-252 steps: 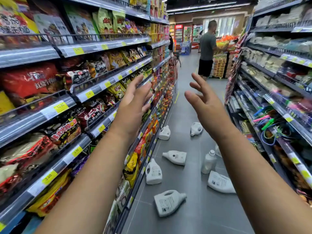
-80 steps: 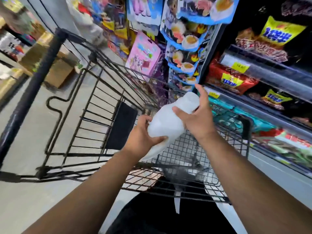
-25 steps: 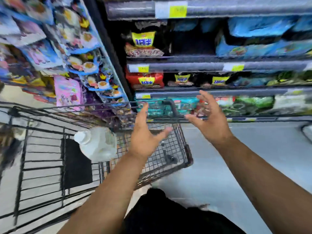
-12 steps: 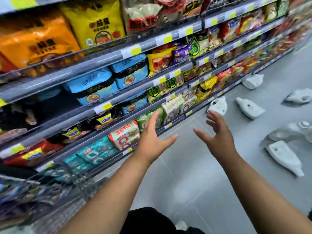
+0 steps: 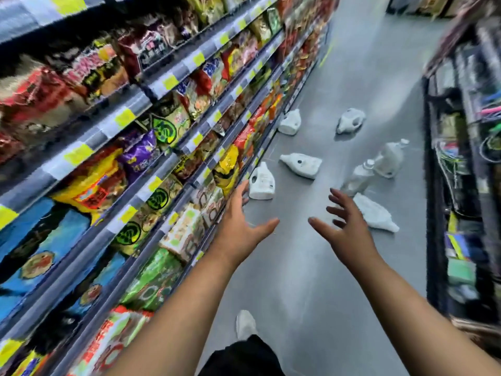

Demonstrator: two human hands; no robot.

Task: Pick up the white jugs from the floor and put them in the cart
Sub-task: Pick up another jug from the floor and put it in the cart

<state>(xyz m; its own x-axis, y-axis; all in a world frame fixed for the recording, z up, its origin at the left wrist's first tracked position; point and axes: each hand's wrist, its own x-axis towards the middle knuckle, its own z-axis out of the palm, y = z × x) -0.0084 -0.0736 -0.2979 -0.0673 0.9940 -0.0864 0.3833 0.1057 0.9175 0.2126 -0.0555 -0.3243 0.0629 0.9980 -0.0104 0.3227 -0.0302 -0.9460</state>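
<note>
Head view: you have swung away from the cart, now out of frame with one jug delivered, and the aisle lies ahead again. Your left hand (image 5: 241, 229) and right hand (image 5: 344, 234) are empty, fingers spread, reaching over the smooth grey floor (image 5: 298, 280). The upright jug (image 5: 261, 183) stands by the shelf (image 5: 130, 115) base just past your left fingertips. The flat-lying jug (image 5: 375, 215) rests beyond your right hand. Both are matte moulded plastic, narrow-necked. Several more lie farther off.
</note>
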